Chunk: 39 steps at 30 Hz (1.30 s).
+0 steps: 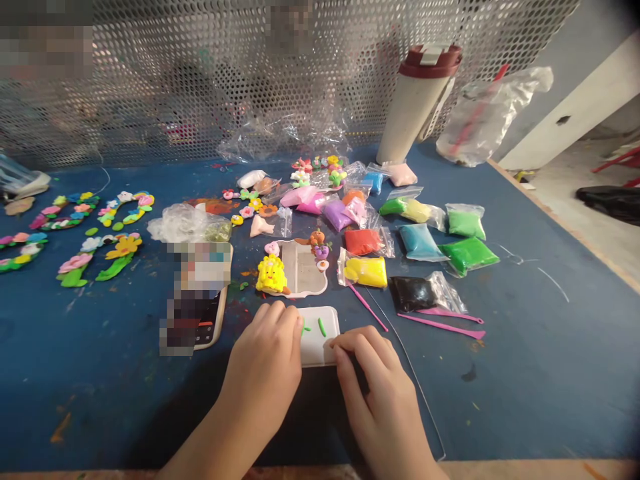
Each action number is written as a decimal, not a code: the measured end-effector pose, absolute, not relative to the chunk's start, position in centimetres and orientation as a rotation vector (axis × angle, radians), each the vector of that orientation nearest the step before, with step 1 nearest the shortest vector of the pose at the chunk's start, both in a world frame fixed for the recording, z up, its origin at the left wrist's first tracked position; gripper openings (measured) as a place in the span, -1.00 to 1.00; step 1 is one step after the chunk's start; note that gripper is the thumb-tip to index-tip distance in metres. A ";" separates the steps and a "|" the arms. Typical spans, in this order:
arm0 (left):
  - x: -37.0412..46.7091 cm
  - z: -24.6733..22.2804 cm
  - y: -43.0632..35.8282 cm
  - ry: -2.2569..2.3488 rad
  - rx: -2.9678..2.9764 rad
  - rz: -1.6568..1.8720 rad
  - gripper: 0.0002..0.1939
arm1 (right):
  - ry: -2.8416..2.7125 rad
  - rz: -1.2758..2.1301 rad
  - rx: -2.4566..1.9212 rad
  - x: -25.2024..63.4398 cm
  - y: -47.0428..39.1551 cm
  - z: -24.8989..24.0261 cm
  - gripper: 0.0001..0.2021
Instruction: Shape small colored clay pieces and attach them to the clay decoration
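My left hand (270, 340) is closed over the left edge of a small white board (320, 353), its fingers curled and partly hiding that side. Beside its fingertips, a little green clay piece (307, 329) shows. A thin green clay strip (322, 327) lies on the board, nearer its right side. My right hand (375, 370) is at the board's right edge with thumb and index finger pinched together; whatever is between them is too small to make out. Just behind the board lies a mirror-like plaque (303, 270) with a yellow clay figure (271, 273) and other small clay pieces on its rim.
Bagged clay in several colours, such as a yellow pack (367, 272) and a black pack (413, 293), lies behind and right. Pink tools (440, 325) and a bent wire (415, 370) are at right. A phone (215, 313) lies left. A tumbler (417, 107) stands behind.
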<state>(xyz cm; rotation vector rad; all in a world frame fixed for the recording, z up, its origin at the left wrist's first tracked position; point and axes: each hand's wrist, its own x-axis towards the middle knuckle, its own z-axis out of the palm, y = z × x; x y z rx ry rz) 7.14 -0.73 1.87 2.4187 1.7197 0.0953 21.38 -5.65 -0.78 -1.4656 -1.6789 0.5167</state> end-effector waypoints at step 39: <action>7.2 2.2 -0.8 1.751 2.520 -0.020 -0.74 | -1.821 0.221 -1.705 20.4 -4.6 -0.8 -0.86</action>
